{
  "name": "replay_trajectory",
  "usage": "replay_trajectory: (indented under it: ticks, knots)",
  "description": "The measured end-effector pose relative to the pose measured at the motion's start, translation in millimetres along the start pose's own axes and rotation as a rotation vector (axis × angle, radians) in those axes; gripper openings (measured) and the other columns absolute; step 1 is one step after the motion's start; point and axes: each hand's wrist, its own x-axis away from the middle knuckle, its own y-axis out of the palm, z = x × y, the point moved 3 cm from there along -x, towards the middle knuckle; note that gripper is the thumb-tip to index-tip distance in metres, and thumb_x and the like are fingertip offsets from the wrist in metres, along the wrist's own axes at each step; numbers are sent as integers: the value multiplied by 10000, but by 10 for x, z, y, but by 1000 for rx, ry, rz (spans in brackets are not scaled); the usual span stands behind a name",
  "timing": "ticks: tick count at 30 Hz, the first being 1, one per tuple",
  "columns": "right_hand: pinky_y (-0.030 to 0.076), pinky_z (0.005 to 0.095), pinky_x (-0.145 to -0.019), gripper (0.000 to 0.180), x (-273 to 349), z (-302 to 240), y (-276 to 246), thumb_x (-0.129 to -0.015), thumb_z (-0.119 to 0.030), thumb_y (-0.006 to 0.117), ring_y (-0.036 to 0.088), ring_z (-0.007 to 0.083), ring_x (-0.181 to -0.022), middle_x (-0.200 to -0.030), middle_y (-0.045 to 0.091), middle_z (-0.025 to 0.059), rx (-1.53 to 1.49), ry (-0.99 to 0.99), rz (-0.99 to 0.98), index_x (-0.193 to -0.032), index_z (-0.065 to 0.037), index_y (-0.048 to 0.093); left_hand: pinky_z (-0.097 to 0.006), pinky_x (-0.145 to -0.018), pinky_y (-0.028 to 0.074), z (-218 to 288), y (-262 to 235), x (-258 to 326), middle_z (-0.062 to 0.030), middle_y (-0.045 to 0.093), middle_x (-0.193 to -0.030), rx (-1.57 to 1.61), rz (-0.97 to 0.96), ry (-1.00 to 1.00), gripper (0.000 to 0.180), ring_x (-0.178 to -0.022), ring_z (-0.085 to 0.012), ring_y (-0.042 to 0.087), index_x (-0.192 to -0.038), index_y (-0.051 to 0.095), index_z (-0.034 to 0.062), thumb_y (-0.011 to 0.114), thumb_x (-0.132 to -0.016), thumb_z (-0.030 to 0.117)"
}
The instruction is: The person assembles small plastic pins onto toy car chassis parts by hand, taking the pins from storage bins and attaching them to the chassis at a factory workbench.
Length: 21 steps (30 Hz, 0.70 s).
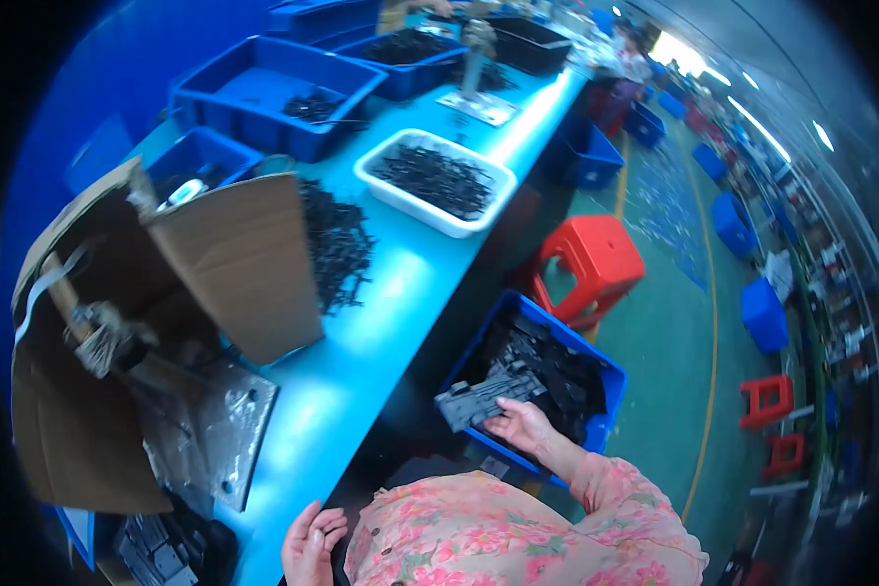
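My right hand [523,427] grips a flat dark grey moulded plastic part [479,398], thumb on top, above a blue bin [610,381] on the floor. Many similar black plastic parts [566,371] lie heaped in that bin. Down by the table's near edge, my left hand [314,543] has its fingers loosely curled and apart, holding nothing. Left of it, several dark moulded parts [156,552] sit at the lower left. A metal press with a flat base plate [227,420] stands on the table, partly wrapped by a cardboard box [239,259].
The blue-topped table [381,303] carries a white tray [366,171] of thin black pieces, a loose black pile [337,244], blue bins [293,137] and another press [477,68]. A red stool [601,254] stands behind the floor bin. People work farther off.
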Motion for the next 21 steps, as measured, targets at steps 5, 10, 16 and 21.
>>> replay_trajectory:
  ticks: [5, 10, 16, 21]
  knots:
    - [423, 396, -771, 199, -151, -32, -1751, -815, -157, 534, 579, 274, -930, -979, 608, 137, -4, -32, 672, -987, -57, 528, -365, -930, 404, -86, 158, 53, -196, 521, -1151, -33, -42, -202, 453, -1046, -267, 521, -1267, 370, -47, 510, -891, 165]
    - [424, 440, -759, 218, -74, -638, -2711, -819, -259, 592, 596, 298, -910, -977, 613, 144, -249, -379, 719, -976, -117, 538, -361, -919, 414, -169, 291, -58, -198, 525, -1142, -63, -3, -255, 438, -1029, -250, 530, -1267, 371, -43, 494, -897, 156]
    - [437, 397, -779, 471, -457, -683, -2011, -869, -369, 511, 621, 251, -856, -1007, 608, 154, 236, -115, 726, -1136, 16, 459, -327, -794, 501, -60, 214, 43, -219, 587, -1005, -99, 190, -114, 439, -886, -247, 605, -1198, 413, -80, 563, -853, 146]
    - [449, 310, -491, 199, -866, 86, -1460, -833, -202, 545, 561, 166, -541, -629, 581, 68, 1132, -43, 19, -771, -17, 581, -274, -867, 443, 77, 216, 69, -143, 601, -1063, -359, 99, -125, 358, -991, -178, 567, -1186, 483, -38, 543, -875, 130]
